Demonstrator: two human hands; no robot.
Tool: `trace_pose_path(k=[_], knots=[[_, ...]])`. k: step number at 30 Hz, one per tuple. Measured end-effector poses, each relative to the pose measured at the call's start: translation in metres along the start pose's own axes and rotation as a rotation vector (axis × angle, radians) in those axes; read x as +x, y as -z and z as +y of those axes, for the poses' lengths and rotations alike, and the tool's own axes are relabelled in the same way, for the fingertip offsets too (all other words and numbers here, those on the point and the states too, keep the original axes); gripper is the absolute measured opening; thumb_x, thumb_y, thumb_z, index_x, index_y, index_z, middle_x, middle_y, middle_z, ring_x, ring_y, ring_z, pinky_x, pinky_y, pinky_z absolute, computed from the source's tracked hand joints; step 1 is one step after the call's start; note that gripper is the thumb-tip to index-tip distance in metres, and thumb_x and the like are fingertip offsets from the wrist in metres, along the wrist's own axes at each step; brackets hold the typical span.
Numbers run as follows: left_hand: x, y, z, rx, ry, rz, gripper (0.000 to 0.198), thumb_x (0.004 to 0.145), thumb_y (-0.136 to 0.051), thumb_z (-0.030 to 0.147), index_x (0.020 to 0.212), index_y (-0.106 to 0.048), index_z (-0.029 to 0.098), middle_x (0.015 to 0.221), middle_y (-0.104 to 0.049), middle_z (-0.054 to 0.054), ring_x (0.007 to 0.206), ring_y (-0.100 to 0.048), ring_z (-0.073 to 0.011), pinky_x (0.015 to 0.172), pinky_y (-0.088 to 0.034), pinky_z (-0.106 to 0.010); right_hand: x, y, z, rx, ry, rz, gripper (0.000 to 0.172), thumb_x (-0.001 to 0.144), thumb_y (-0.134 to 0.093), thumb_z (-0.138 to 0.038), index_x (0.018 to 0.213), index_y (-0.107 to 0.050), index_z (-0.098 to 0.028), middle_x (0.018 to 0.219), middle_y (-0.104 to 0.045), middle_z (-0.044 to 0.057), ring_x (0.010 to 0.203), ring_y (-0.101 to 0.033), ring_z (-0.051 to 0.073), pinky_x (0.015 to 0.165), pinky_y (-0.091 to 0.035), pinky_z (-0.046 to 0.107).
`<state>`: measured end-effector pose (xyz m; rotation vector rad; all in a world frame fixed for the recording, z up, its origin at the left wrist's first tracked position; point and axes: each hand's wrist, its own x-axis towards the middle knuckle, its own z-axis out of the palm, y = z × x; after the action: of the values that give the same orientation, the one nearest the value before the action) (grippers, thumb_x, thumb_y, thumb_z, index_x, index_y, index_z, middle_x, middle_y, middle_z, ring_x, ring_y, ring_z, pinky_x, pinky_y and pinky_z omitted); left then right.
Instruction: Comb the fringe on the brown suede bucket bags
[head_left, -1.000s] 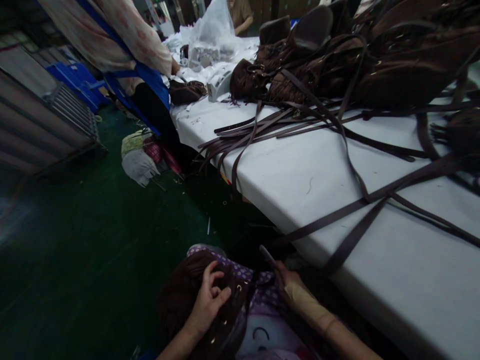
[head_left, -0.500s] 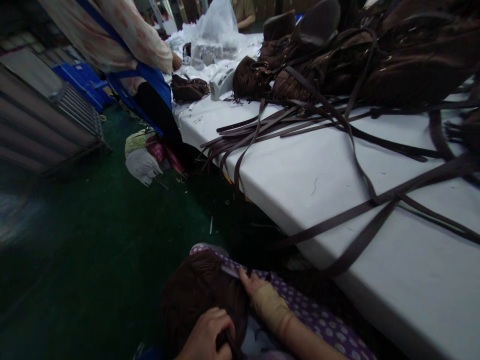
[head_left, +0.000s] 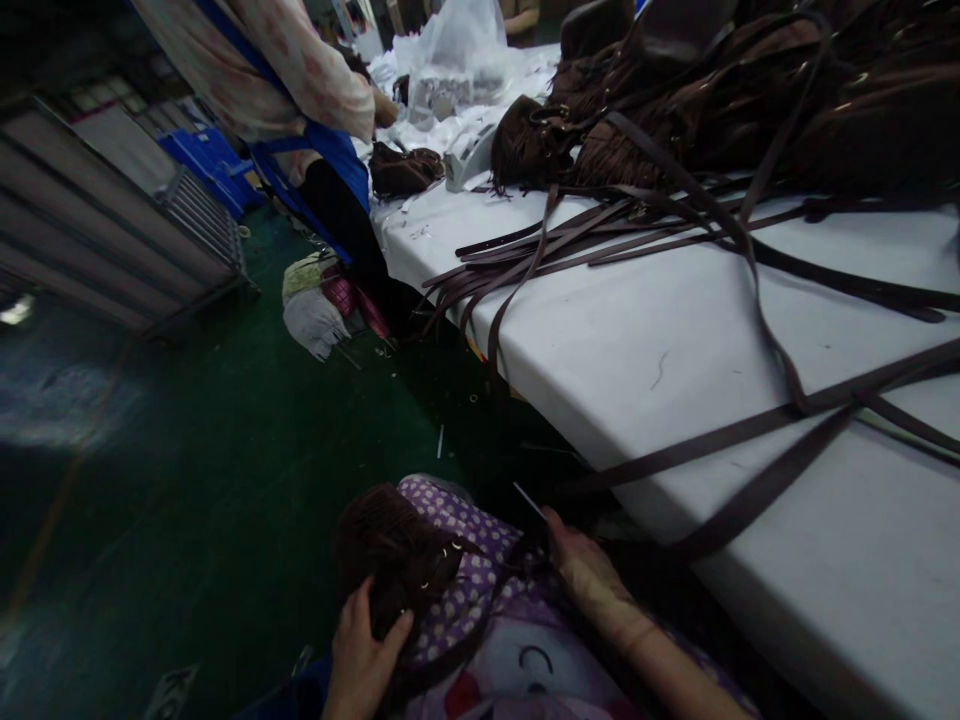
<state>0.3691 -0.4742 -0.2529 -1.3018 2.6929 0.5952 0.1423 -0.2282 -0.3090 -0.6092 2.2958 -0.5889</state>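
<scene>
Green floor (head_left: 187, 450) fills the view from 7 to 10 o'clock. White table (head_left: 675, 330) runs from 12 down to 4 o'clock. Heap of brown fringed bags (head_left: 712, 110) lies on its far end at 1 o'clock. Long brown straps (head_left: 600, 240) spread from the heap across the tabletop, several hanging over the near edge. A co-worker (head_left: 300, 70) in a patterned sleeve and blue apron stands at 11 o'clock, at the table's far corner. Grey metal rack (head_left: 112, 230) at 10 o'clock. Clear plastic bag (head_left: 457, 50) on the table at 12.

At 6 o'clock, low and below the table edge, a brown bag (head_left: 390, 560) lies on a purple dotted lap (head_left: 480, 590). Left hand (head_left: 364, 660) clasps the bag's near edge, fingers curled over it, thumb pressed on top. Right hand (head_left: 581, 570), just right of the bag, fingers narrow and closed about a thin tool (head_left: 529, 500) that points toward 11; its kind cannot be told.
</scene>
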Motion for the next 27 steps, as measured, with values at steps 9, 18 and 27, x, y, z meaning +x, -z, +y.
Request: trace_pose_path(k=[9, 18, 27], knots=[[-0.01, -0.001, -0.001, -0.361, 0.07, -0.005, 0.094, 0.068, -0.071, 0.045, 0.144, -0.025, 0.014, 0.145, -0.037, -0.018, 0.137, -0.036, -0.0305, 0.113, -0.031, -0.043, 0.02, -0.033, -0.122, 0.178, 0.319, -0.059, 0.051, 0.079, -0.055, -0.026, 0.128, -0.052, -0.012, 0.105, -0.07, 0.016, 0.099, -0.065, 0.029, 0.087, -0.045, 0.037], [0.007, 0.04, 0.005, -0.729, 0.108, -0.115, 0.102, 0.056, -0.082, 0.04, 0.139, -0.032, 0.009, 0.126, -0.06, -0.018, 0.117, -0.058, -0.0283, 0.099, -0.046, -0.035, 0.005, -0.031, -0.107, 0.289, 0.356, -0.029, 0.044, 0.085, -0.049, -0.027, 0.127, -0.05, -0.013, 0.114, -0.067, 0.014, 0.106, -0.062, 0.024, 0.092, -0.045, 0.032], [0.082, 0.268, 0.164, 0.033, -0.619, -0.203, 0.093, 0.053, -0.075, 0.016, 0.14, -0.043, 0.016, 0.119, -0.066, -0.007, 0.106, -0.062, -0.0303, 0.091, -0.048, -0.037, -0.063, 0.159, -0.102, -0.214, 0.815, 0.429, 0.032, 0.093, -0.032, -0.019, 0.108, -0.06, -0.022, 0.096, -0.061, 0.009, 0.078, -0.059, 0.019, 0.068, -0.044, 0.03]])
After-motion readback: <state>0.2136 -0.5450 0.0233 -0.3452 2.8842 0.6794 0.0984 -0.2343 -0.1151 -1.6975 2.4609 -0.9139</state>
